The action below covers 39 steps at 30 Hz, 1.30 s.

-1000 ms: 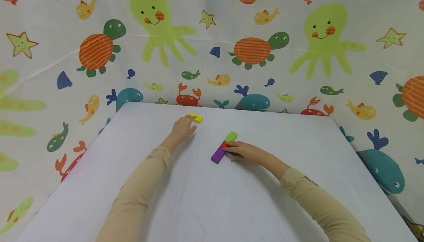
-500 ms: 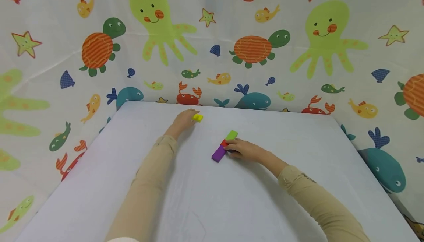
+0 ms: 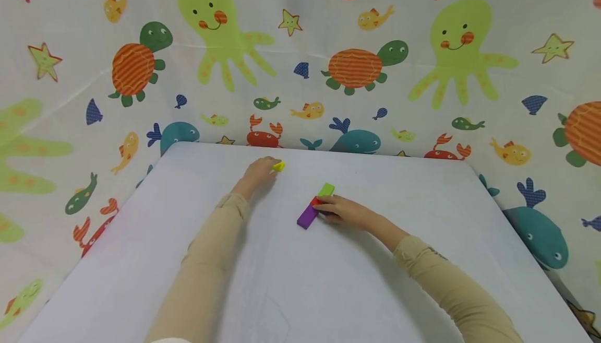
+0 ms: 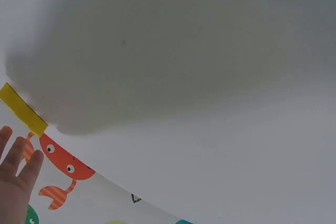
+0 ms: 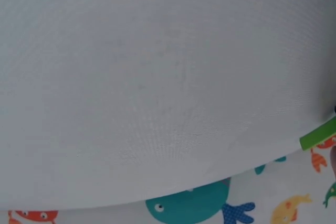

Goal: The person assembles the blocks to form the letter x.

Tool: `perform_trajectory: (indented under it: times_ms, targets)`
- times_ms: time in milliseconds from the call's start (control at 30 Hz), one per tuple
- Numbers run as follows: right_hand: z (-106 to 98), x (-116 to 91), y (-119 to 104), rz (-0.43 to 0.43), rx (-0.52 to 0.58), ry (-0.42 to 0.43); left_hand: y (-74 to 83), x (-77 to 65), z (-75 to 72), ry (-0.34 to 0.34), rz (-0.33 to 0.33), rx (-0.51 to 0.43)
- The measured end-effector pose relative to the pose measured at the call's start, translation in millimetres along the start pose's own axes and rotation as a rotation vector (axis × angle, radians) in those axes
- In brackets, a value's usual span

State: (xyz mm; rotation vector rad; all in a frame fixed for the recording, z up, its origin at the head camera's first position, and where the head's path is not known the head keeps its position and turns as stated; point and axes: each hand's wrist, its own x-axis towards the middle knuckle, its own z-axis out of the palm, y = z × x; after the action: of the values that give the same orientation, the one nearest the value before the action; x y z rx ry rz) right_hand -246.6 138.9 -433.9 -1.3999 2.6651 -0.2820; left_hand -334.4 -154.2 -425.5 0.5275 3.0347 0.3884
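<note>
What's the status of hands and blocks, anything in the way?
Left hand at yellow block, grip unclear. Right hand on red block, green block beyond, purple block nearer. No obstacle seen between yellow and green blocks.

Yellow block point(image 4: 23, 109) beside the left hand point(image 4: 19, 179)

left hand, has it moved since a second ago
Yes, slightly: in the head view the left hand has moved forward and now lies closer to the far edge of the white table.
</note>
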Motion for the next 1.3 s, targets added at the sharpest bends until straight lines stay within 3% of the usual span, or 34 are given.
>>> perform_trajectory:
  times_ms: [133, 300, 733, 1000, 1167, 1300]
  targets:
    - [-2.9, -2.4, 1.1, 0.059, 0.008, 0.052, -1.8, -2.0, -2.3, 0.003, 0.003, 0.009]
    - [-3.7, -2.1, 2.4, 0.108, -0.003, 0.064, -6.0, -2.8, -5.2, -0.002, -0.056, -0.013]
    - [-0.1, 0.1, -1.7, 0.093, -0.017, 0.056, -5.3, -0.3, -3.2, -0.018, -0.089, -0.047]
    - [-0.4, -1.9, 0.1, 0.136, 0.066, 0.13, -0.1, 7.4, -3.6, 0.002, -0.099, -0.061]
    - [-2.4, -3.8, 1.0, 0.1, 0.029, 0.124, 0.2, 13.5, -3.1, -0.001, -0.057, -0.044]
    - [-1.8, -8.0, 1.5, 0.044, 0.025, 0.06, 0.3, 16.9, -2.5, -0.02, -0.019, 0.006]
